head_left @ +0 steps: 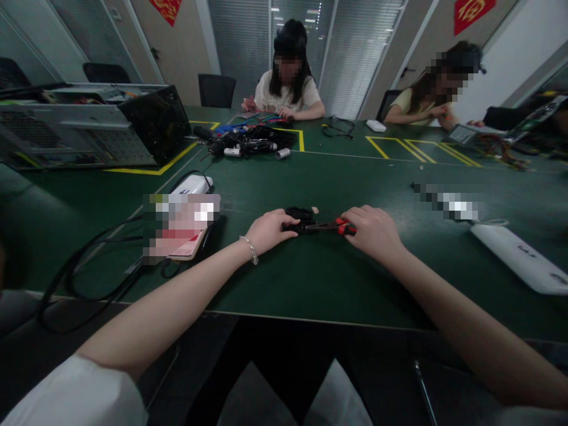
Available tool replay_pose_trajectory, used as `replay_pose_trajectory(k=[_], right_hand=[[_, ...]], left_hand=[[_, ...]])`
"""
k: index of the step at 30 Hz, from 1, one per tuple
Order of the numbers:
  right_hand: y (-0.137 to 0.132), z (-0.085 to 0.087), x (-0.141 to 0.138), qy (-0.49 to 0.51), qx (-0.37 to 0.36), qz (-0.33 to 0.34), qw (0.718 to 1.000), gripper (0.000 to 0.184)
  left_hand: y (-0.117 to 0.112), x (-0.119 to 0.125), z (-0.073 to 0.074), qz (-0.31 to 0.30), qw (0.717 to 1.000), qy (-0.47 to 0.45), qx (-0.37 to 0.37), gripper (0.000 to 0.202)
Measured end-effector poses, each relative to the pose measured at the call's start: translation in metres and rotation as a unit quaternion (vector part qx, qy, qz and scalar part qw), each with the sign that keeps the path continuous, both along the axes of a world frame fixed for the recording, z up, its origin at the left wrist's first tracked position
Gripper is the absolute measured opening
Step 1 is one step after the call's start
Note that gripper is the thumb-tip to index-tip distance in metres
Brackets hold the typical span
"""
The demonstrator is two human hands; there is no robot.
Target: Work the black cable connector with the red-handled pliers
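My right hand (370, 231) is closed around the red-and-black handles of a pair of pliers (344, 226), whose narrow metal end points left. Between the thumb and fingers of my left hand (271, 229) is a small dark piece (293, 227), too dark to name. The tip of the pliers meets this piece, or lies right against it. Just behind them on the green table (337, 278) rests a black object (299, 213) of unclear kind, with a small pale bit (315, 210) beside it.
A phone (186, 245), a white power bank (193, 184) and looped black cables (71, 272) lie left. Another white power bank (519, 254) lies right. An open computer case (84, 130) stands far left. Tools and cables (244, 142) lie before a person (290, 89); another person sits right.
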State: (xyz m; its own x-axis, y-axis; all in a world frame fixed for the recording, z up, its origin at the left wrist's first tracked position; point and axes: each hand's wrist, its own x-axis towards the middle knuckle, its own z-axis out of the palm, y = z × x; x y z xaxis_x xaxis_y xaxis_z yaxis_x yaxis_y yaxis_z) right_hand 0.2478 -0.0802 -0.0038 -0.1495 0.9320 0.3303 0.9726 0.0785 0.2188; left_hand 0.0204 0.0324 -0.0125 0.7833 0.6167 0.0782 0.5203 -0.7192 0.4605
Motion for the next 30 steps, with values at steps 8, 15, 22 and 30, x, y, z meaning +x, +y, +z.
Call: replay_pose_trajectory(k=[8, 15, 22, 30], right_hand=[[0.0004, 0.0001, -0.0015, 0.003, -0.003, -0.001, 1.000, 0.022], [0.0007, 0.0002, -0.0015, -0.003, -0.002, 0.000, 1.000, 0.022], [0.0010, -0.0007, -0.0008, 0.004, -0.004, 0.001, 1.000, 0.022], [0.0005, -0.0009, -0.0010, -0.006, -0.005, -0.005, 1.000, 0.022]], left_hand=[[0.0025, -0.0022, -0.0047, -0.011, 0.999, -0.036, -0.014, 0.037], [0.0024, -0.0026, -0.0050, -0.023, 0.999, -0.046, -0.014, 0.039], [0.0022, -0.0022, -0.0050, -0.026, 0.999, -0.039, -0.012, 0.036], [0.0026, -0.0023, -0.0077, -0.026, 0.999, -0.038, 0.016, 0.031]])
